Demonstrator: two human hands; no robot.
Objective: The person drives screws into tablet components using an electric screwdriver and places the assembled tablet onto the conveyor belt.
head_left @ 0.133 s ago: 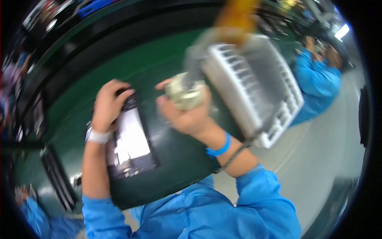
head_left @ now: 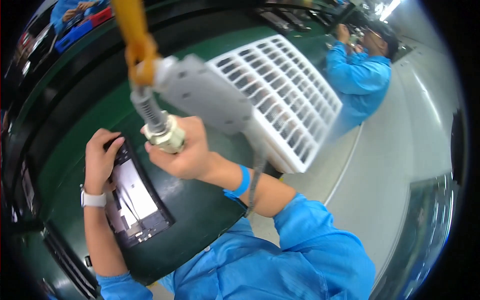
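Note:
A flat, tablet-like device (head_left: 139, 196) with a black frame and a bare silvery panel lies on the dark green worktop (head_left: 200, 207). My left hand (head_left: 102, 159) is closed over its upper left edge, thumb on the top corner and the other fingers partly hidden. To the right, my right hand (head_left: 187, 152) is wrapped round an off-white electric screwdriver (head_left: 170, 137), seen nearly end-on from above. A grey ribbed sleeve (head_left: 151, 112) rises from the tool's top. The tool's tip is hidden below my hand.
A yellow hanger (head_left: 134, 30) comes down from above the tool. Right of my right hand stands a white slotted grid panel (head_left: 285, 87), with a blurred grey plate (head_left: 207, 95) against it. A person in blue (head_left: 362, 75) works farther right. Black rails (head_left: 65, 255) lie at left.
The whole view has swung, so hands and device sit farther left in the picture. The yellow hanger shows much farther left, and the grid panel's slotted face is now seen more fully.

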